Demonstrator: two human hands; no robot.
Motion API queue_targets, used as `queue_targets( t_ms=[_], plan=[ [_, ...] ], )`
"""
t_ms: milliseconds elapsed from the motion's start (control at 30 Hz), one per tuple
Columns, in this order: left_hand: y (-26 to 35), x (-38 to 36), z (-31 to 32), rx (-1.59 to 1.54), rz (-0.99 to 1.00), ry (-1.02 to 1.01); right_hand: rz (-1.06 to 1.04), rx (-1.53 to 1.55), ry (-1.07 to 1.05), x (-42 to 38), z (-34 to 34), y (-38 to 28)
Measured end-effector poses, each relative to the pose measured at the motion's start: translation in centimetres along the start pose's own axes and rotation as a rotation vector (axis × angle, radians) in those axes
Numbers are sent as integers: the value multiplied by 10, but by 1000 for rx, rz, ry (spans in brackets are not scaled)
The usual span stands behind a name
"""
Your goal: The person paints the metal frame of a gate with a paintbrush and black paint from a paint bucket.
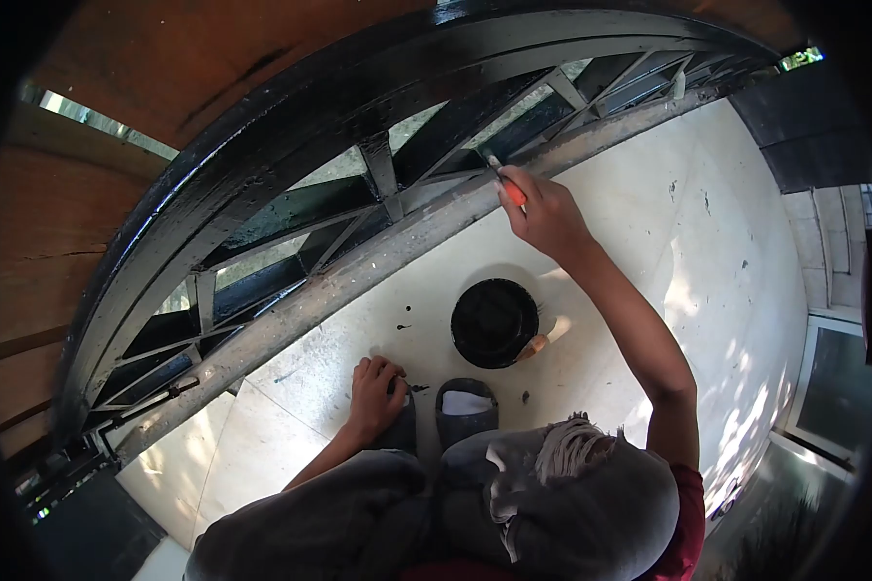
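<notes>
My right hand (545, 215) is closed around a paintbrush (514, 192) with an orange handle. The brush's tip reaches the lower bars of a black-painted lattice gate (383, 169), just above the grey rail along its bottom. Beside my left slipper, my left hand (376, 395) hangs low with its fingers bent and a little apart, holding nothing that shows. A round container (495, 323), black inside with what looks like paint, stands on the floor in front of my feet. At its right rim is a tan wooden piece (533, 347).
Pale floor tiles (639, 281) carry dark drips and spots around the container. My slippered right foot (467, 405) is close behind it. Brown panels (155, 77) rise behind the gate's curved top. A framed glass panel (833, 387) is at the far right.
</notes>
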State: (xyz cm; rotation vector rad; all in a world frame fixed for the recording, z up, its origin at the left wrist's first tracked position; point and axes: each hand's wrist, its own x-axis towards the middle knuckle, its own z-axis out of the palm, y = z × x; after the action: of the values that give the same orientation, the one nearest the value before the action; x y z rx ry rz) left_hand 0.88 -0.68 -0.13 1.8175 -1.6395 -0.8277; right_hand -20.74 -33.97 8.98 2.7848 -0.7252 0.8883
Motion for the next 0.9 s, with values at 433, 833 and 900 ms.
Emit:
queue_targets(
  t_ms=[433, 833, 900],
  plan=[
    [2, 0, -3, -4, -20, 7, -284, -599, -316, 52, -65, 20],
    [0, -1, -2, -12, -6, 11, -371, -562, -396, 78, -65, 15],
    [-1, -2, -3, -7, -4, 12, -213, -562, -527, 78, -65, 16]
  ],
)
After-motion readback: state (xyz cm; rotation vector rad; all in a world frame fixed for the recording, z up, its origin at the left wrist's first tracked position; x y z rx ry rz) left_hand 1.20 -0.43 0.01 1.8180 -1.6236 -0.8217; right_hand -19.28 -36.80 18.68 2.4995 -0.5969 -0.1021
